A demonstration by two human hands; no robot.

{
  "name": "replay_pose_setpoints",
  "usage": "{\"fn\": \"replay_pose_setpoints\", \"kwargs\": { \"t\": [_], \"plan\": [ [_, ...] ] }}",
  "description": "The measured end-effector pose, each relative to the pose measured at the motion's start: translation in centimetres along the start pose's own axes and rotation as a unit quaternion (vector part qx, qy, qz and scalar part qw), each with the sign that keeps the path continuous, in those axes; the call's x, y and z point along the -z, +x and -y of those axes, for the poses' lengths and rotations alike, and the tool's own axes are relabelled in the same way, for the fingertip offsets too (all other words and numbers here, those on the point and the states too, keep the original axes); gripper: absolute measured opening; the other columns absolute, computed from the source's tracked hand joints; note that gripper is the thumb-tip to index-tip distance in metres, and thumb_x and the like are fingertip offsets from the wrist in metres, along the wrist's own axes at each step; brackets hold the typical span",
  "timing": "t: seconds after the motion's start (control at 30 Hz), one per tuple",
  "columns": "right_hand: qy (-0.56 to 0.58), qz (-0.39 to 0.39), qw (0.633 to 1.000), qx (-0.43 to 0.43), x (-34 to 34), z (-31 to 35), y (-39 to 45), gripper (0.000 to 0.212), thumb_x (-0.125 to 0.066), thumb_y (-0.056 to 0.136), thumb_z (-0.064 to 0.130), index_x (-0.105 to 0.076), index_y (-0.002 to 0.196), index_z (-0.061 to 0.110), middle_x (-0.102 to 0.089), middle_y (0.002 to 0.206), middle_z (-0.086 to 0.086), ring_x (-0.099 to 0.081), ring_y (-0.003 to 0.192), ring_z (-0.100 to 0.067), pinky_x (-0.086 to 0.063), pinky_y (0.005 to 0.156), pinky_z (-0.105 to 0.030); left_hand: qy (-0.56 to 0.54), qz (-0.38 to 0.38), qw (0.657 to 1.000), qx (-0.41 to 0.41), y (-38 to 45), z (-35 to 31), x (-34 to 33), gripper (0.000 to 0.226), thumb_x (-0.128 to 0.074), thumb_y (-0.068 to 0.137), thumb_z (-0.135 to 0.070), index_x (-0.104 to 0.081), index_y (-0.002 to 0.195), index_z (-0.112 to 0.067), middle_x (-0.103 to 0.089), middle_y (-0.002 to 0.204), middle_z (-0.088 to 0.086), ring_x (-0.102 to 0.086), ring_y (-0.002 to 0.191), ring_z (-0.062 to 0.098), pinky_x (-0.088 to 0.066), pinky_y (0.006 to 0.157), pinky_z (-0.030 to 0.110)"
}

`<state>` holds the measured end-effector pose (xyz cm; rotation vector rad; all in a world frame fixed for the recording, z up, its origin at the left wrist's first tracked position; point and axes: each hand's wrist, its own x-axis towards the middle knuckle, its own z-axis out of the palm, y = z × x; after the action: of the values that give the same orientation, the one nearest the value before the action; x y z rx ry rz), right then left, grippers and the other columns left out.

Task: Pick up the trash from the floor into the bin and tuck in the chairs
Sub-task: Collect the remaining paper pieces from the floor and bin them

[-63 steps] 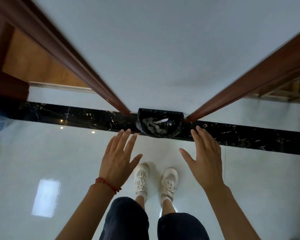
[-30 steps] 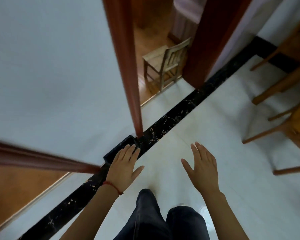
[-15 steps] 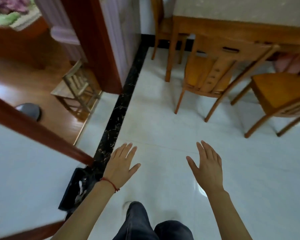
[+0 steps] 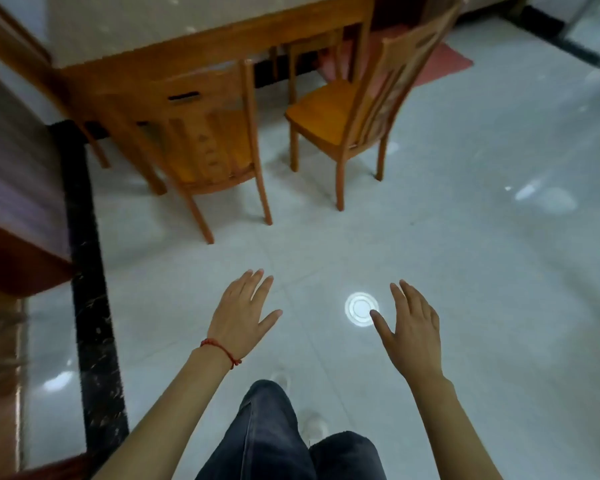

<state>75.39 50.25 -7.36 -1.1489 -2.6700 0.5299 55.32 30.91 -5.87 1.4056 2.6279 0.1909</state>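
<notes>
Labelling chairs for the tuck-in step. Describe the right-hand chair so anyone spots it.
Start at the wooden table at the top. Two wooden chairs stand pulled out before it; take the right chair. Unlike the left chair, it is seen side-on, its bare seat showing.

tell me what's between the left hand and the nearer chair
Only bare pale floor tile lies between the left hand and the nearer chair, per the head view.
</notes>
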Motion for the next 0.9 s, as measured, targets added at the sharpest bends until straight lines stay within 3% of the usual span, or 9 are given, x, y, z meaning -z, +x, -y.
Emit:
{"fn": "replay_pose_setpoints", "kwargs": {
  "t": [0.13, 0.2, 0.27, 0.37, 0.47, 0.7, 0.9],
  "plan": [
    [-0.008, -0.032, 0.996, -0.081, 1.4, -4.5, 0.1, 0.064, -0.034, 0.084, 0.052, -0.051, 0.125, 0.005, -0.053, 0.13, -0.016, -0.049, 0.12, -0.033, -0.038, 0.096, -0.046, 0.014, 0.026, 0.996, -0.079, 6.1, -3.4, -0.3, 0.077, -0.012, 0.093, -0.057, -0.056, 0.12, -0.001, -0.056, 0.124, 0.02, -0.054, 0.113, 0.037, -0.043, 0.091, 0.05],
    [-0.026, -0.027, 0.996, -0.077, 1.0, -4.8, 0.0, 0.065, -0.033, 0.084, 0.052, -0.051, 0.125, 0.005, -0.053, 0.13, -0.017, -0.049, 0.12, -0.034, -0.038, 0.096, -0.046, -0.003, -0.014, 0.994, -0.108, 7.1, -3.2, -0.5, 0.077, -0.012, 0.093, -0.058, -0.056, 0.121, -0.001, -0.056, 0.125, 0.02, -0.053, 0.114, 0.037, -0.043, 0.091, 0.049],
    [-0.003, -0.062, 0.973, -0.223, 2.1, -10.0, 2.4, 0.065, -0.033, 0.084, 0.052, -0.051, 0.125, 0.004, -0.052, 0.131, -0.017, -0.048, 0.12, -0.034, -0.038, 0.096, -0.048, 0.014, 0.057, 0.978, -0.202, 16.8, -8.4, -1.3, 0.077, -0.012, 0.093, -0.057, -0.056, 0.121, 0.0, -0.056, 0.124, 0.021, -0.053, 0.113, 0.037, -0.043, 0.091, 0.049],
    [-0.029, -0.077, 0.972, -0.218, 1.9, -10.5, 2.7, 0.058, -0.049, 0.088, 0.046, -0.049, 0.128, 0.004, -0.049, 0.134, -0.017, -0.045, 0.123, -0.034, -0.035, 0.099, -0.048, 0.021, 0.057, 0.974, -0.218, 18.5, -9.0, -1.0, 0.076, -0.013, 0.093, -0.057, -0.055, 0.121, 0.0, -0.057, 0.123, 0.022, -0.054, 0.113, 0.037, -0.043, 0.091, 0.049],
    [-0.019, -0.099, 0.956, -0.277, 2.7, -12.4, 4.9, 0.056, -0.062, 0.085, 0.035, -0.048, 0.129, 0.004, -0.048, 0.135, -0.017, -0.043, 0.125, -0.034, -0.033, 0.101, -0.048, 0.02, 0.059, 0.96, -0.274, 23.4, -11.3, -1.9, 0.076, -0.013, 0.093, -0.057, -0.055, 0.121, 0.001, -0.056, 0.123, 0.022, -0.053, 0.113, 0.038, -0.043, 0.091, 0.049],
    [-0.026, -0.147, 0.922, -0.357, 4.6, -17.7, 8.3, 0.056, -0.05, 0.084, 0.041, -0.049, 0.126, 0.004, -0.05, 0.132, -0.017, -0.046, 0.122, -0.034, -0.036, 0.098, -0.047, 0.035, 0.089, 0.926, -0.364, 33.2, -19.2, -3.1, 0.078, -0.012, 0.093, -0.057, -0.057, 0.119, 0.001, -0.058, 0.12, 0.023, -0.055, 0.111, 0.039, -0.043, 0.09, 0.049],
    [-0.029, -0.157, 0.905, -0.395, 7.6, -26.1, 11.5, 0.055, -0.06, 0.086, 0.035, -0.046, 0.129, 0.005, -0.046, 0.137, -0.017, -0.041, 0.126, -0.033, -0.032, 0.101, -0.047, 0.034, 0.104, 0.913, -0.394, 39.8, -28.7, -5.4, 0.07, -0.024, 0.09, -0.055, -0.057, 0.119, 0.0, -0.058, 0.121, 0.021, -0.054, 0.112, 0.038, -0.044, 0.09, 0.05]
  ]
}}
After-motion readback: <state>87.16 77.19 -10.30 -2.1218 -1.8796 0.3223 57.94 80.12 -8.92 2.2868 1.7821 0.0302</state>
